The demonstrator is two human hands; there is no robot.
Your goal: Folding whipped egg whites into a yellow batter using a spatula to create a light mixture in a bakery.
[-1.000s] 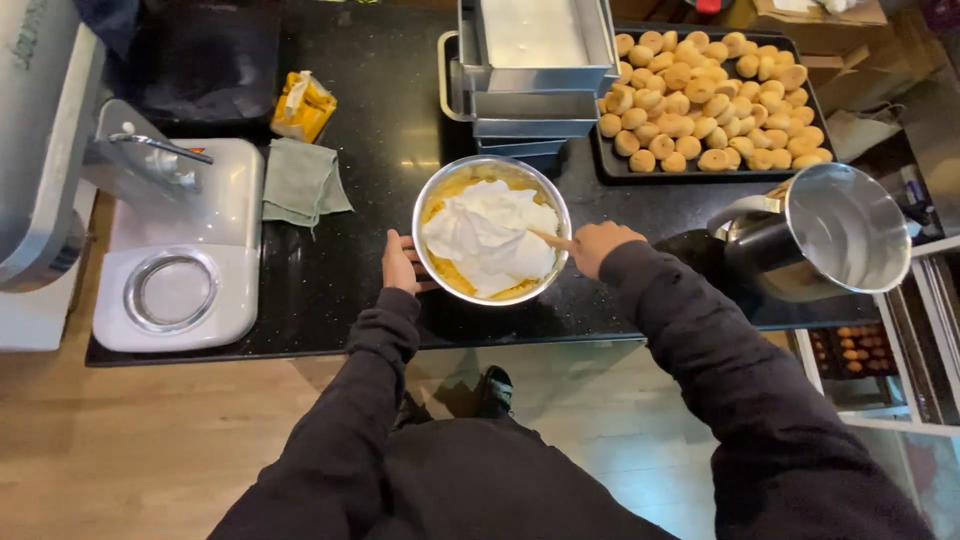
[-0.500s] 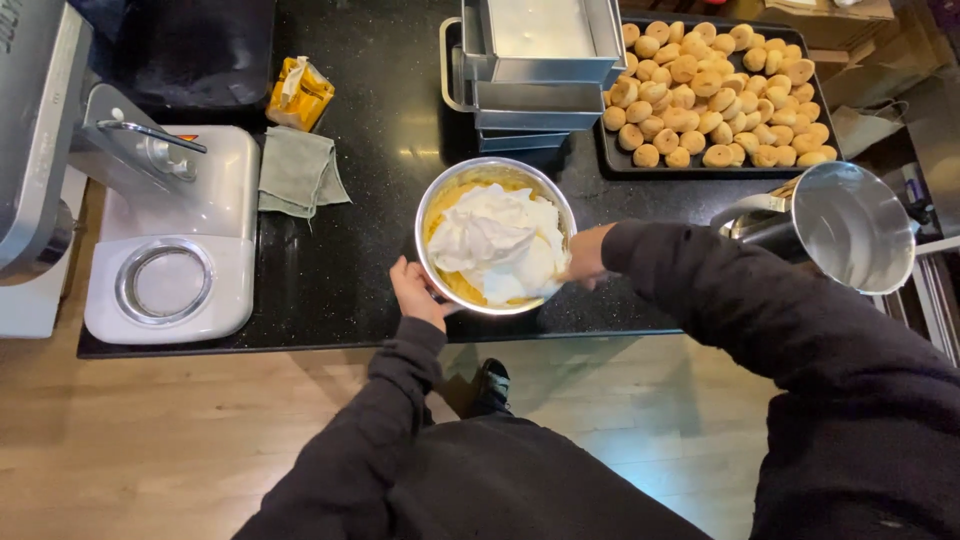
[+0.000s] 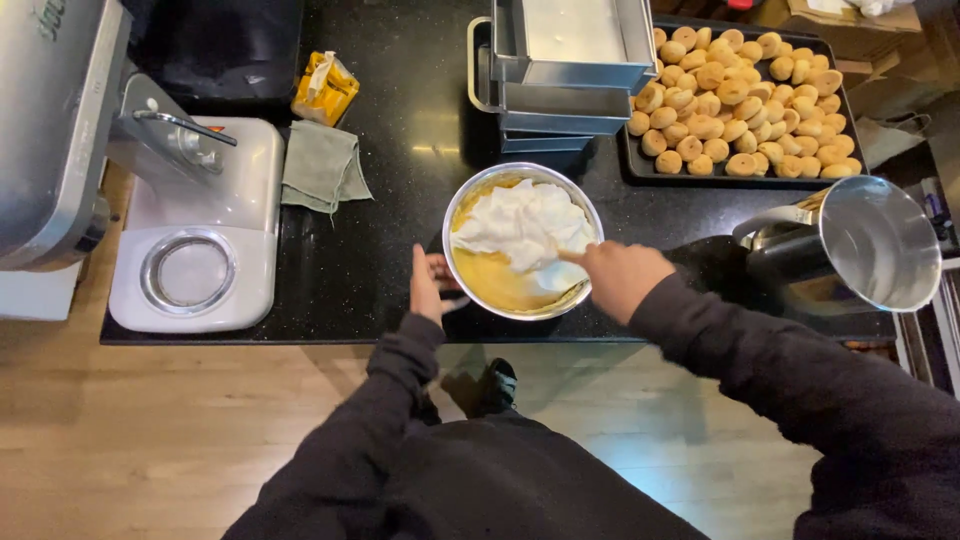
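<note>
Fingers of the right hand (image 3: 620,280) were closed on the handle of a spatula (image 3: 556,272), whose pale blade sat in the white cream inside the metal bowl (image 3: 522,241). Fingers of the left hand (image 3: 428,285) lay flat against the bowl's near-left rim, bracing rather than gripping it. Yellow batter showed under the cream. The bowl stood on the dark surface (image 3: 400,250) near its front edge, between a white mixer base (image 3: 195,260) and a steel pot (image 3: 865,245). Behind it were stacked metal pans (image 3: 570,60) and a tray of small round pastries (image 3: 745,100). A folded green cloth (image 3: 322,165) lay to the left.
</note>
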